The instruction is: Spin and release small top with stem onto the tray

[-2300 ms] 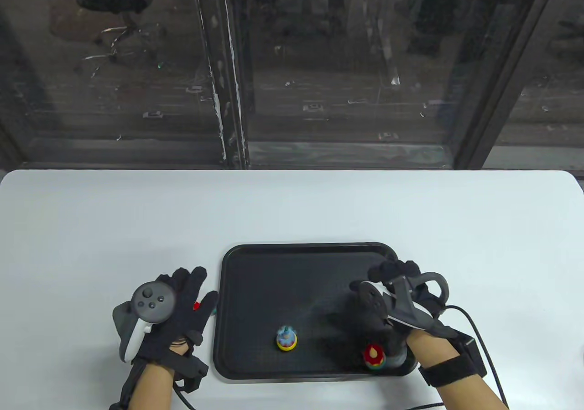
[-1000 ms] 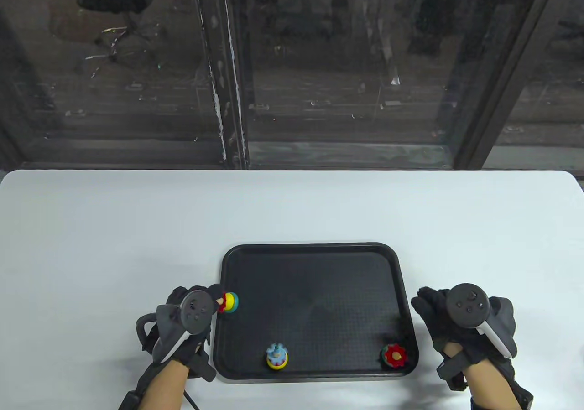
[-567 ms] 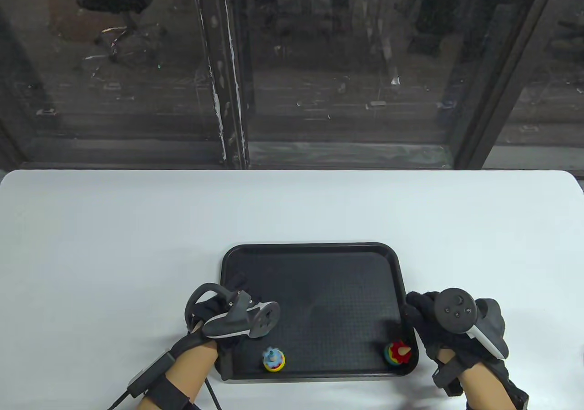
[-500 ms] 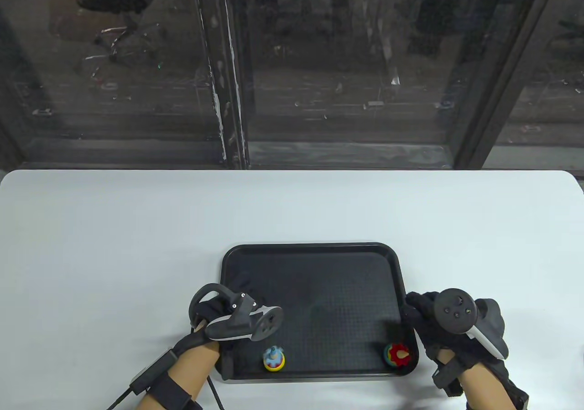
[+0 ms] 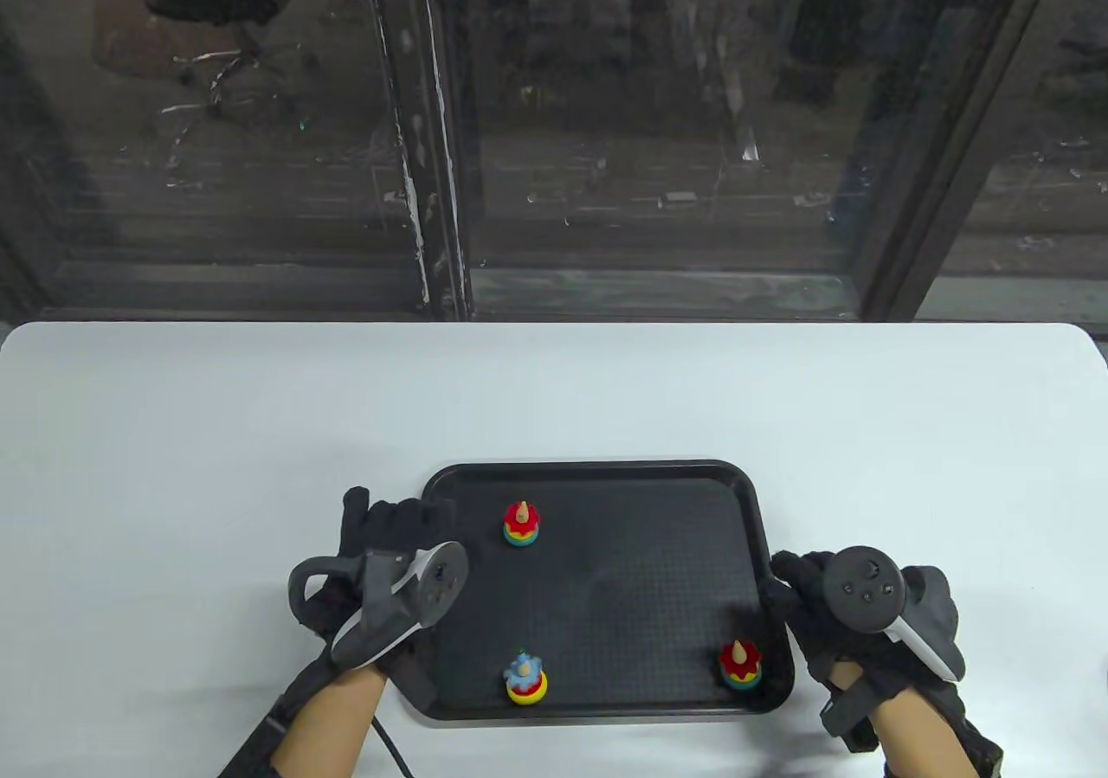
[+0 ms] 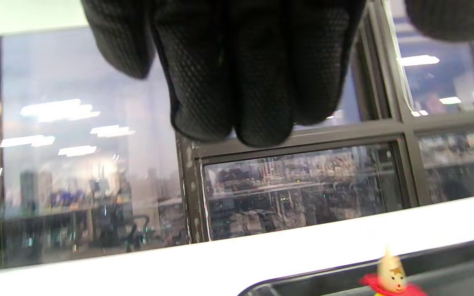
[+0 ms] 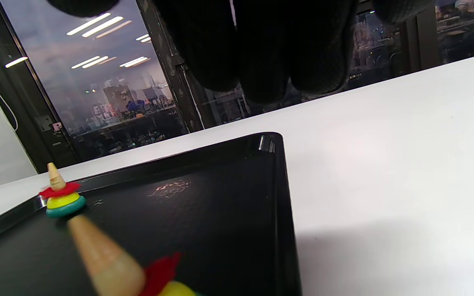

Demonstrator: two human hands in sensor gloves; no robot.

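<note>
On the black tray (image 5: 606,475) three small tops stand with their stems up. A red, yellow and blue top (image 5: 522,524) stands free at the far left, also showing low in the left wrist view (image 6: 389,276) and far off in the right wrist view (image 7: 61,193). My left hand (image 5: 398,523) hovers at the tray's left rim, its fingers (image 6: 237,82) straight and holding nothing. A blue-capped top (image 5: 525,678) stands near the front rim. A red top (image 5: 740,664) (image 7: 109,263) stands in the front right corner. My right hand (image 5: 792,583) rests beside the tray's right rim, empty.
The tray lies on a white table (image 5: 260,414) whose far edge runs along a dark window frame (image 5: 433,163). Cables trail from both wrists toward the near edge. The tray's raised rim (image 7: 280,197) separates my right hand from the tops.
My left hand carried a top from the table's left over the tray and let go; that top now stands at the tray's far left. The right hand left the tray earlier, then stayed still.
</note>
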